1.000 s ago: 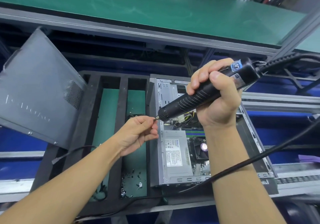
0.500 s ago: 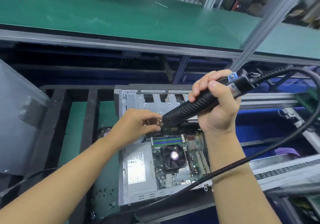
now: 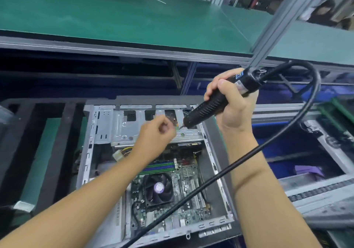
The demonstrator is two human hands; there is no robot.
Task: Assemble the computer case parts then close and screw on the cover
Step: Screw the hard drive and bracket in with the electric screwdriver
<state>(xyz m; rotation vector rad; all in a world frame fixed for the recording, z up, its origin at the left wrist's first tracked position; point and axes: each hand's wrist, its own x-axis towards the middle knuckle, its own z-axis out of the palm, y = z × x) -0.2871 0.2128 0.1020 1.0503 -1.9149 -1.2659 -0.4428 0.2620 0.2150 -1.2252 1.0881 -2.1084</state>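
Over the open computer case (image 3: 87, 152), lying flat on a black tray (image 3: 56, 152), the right hand (image 3: 234, 111) is wrapped around a black power screwdriver (image 3: 207, 109) — its tip angled down at the metal bracket (image 3: 122, 130) at the far end. Beside that tip the left hand (image 3: 155, 138) has curled fingers, blurred — whether they pinch anything, I cannot tell.

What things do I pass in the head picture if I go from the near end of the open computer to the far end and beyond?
First the cooling fan → coloured memory sticks → metal drive cage → far edge of the black tray → green belt.
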